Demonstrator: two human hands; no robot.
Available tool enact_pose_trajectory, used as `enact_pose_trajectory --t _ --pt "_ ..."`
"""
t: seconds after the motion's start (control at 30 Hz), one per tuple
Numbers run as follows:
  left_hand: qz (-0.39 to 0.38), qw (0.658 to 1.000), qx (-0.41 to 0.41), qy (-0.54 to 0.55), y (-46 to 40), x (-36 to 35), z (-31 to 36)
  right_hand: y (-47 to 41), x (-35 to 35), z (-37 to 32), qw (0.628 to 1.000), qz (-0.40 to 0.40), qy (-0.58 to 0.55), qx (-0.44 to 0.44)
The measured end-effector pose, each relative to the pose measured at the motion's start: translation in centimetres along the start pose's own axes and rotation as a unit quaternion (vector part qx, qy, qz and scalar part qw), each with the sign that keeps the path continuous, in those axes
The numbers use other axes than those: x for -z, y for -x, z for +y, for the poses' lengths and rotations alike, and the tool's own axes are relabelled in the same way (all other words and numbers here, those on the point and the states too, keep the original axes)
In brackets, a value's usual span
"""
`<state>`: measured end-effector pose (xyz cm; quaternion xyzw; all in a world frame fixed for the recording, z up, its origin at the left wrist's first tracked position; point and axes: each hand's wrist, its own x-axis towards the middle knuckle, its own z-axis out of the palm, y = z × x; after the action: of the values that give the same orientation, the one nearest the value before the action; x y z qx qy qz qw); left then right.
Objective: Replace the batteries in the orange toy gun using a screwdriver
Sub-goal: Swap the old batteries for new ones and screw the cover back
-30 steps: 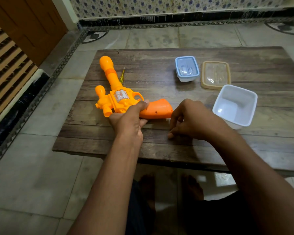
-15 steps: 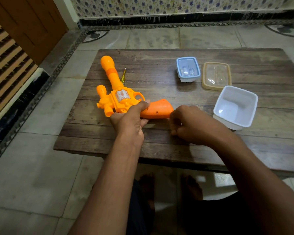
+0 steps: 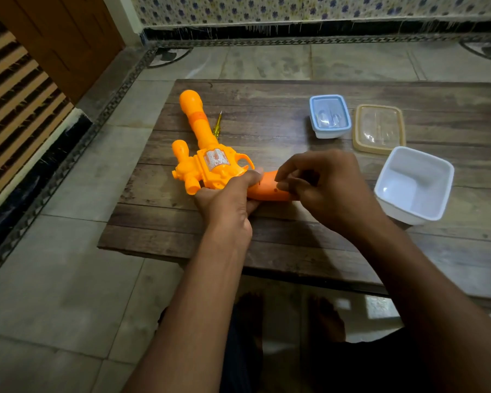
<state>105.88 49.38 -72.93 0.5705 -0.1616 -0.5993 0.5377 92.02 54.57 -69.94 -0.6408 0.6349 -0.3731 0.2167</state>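
Observation:
The orange toy gun (image 3: 210,165) lies flat on the low wooden table (image 3: 267,114), barrel pointing away and to the left. My left hand (image 3: 227,205) grips it where the body meets the darker orange grip (image 3: 267,191). My right hand (image 3: 329,188) hovers over the grip with thumb and forefinger pinched together at its surface, on a tiny part too small to make out. A yellow-green screwdriver (image 3: 217,126) lies on the table just right of the barrel, partly hidden behind it.
A small blue-rimmed box (image 3: 329,116) with pale cylinders inside stands at the back. To its right lies a clear lid with a beige rim (image 3: 379,129). A white square tub (image 3: 414,185) sits right of my right hand. Tiled floor surrounds the table.
My right hand has lifted from the table's near edge, where its fingertips were pinching at the wood, up onto the gun's grip. My left hand and the gun have stayed put.

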Motion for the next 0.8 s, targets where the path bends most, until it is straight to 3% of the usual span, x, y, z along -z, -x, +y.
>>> enact_pose_trajectory --t 0.3,0.8 --pt "0.005 1.0 0.008 -0.006 -0.2 0.0 -0.2 -0.7 -0.8 0.3 1.0 -0.005 0.028 -0.007" --pt "-0.009 1.0 0.008 -0.013 -0.1 0.1 0.1 -1.5 -0.9 1.7 0.988 -0.028 -0.114 -0.097"
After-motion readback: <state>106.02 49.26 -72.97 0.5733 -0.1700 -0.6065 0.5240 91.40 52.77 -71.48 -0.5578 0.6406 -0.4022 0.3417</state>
